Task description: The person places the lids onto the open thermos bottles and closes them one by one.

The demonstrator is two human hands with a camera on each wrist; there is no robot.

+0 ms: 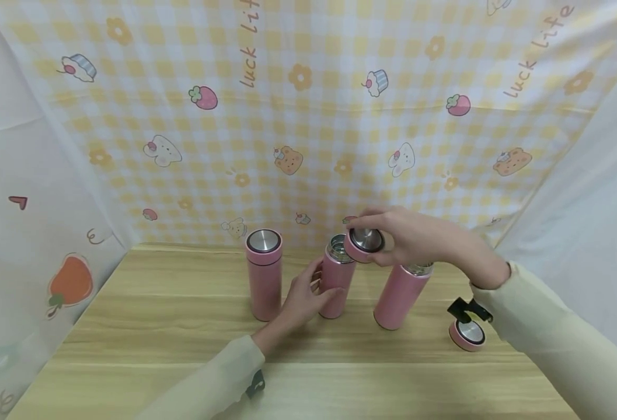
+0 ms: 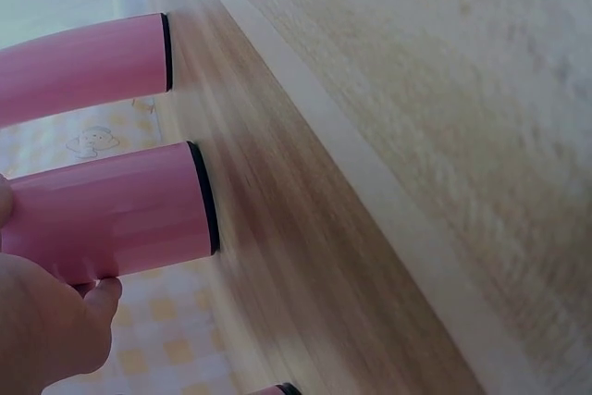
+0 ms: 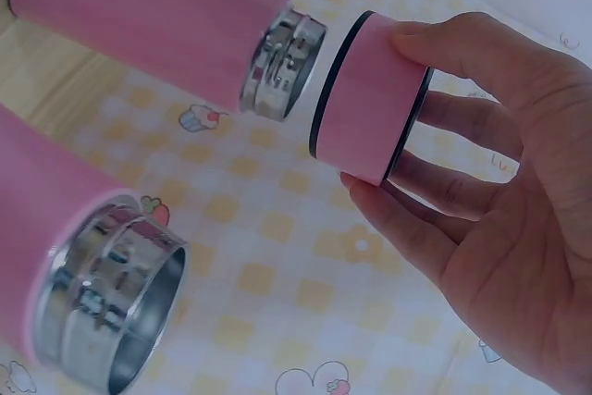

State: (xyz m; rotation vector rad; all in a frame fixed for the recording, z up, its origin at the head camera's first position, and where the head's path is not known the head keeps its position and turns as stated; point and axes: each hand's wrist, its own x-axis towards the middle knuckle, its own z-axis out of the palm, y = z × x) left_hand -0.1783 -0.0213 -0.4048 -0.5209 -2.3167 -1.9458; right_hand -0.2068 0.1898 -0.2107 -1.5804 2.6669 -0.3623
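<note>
My left hand (image 1: 308,294) grips the middle pink thermos flask (image 1: 336,286) around its body; it stands upright with its metal threaded neck (image 3: 285,67) bare. Between thumb and fingers, my right hand (image 1: 410,236) holds a pink lid (image 3: 370,99) with a steel top and black rims. That lid is beside the open neck, with a small gap showing in the right wrist view. On the right stands a second lidless flask (image 1: 400,297), its steel mouth (image 3: 116,298) partly hidden by my right hand in the head view. A third flask (image 1: 264,286), lid on, stands left of my left hand.
Another pink lid (image 1: 467,335) lies steel side up on the wooden table (image 1: 182,326), below my right wrist. A yellow checked cloth (image 1: 319,128) hangs behind the flasks. White cloth walls (image 1: 24,175) close in the left and right sides.
</note>
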